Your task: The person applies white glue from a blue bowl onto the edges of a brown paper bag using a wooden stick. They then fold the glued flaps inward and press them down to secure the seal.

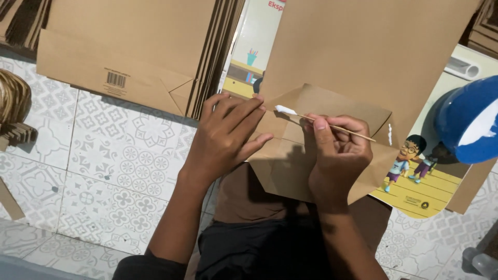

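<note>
Patterned grey-and-white floor tiles (119,155), dim indoor light, wooden furniture leg (10,199) at left edge

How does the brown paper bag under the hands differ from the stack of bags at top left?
The paper bag under the hands is a single one with its bottom flaps folded open; the stack of bags holds many, all folded flat, edges fanned. The left hand presses the single bag while the right hand holds a glue-tipped stick over it; the stack lies untouched. Both are plain brown paper.
</note>
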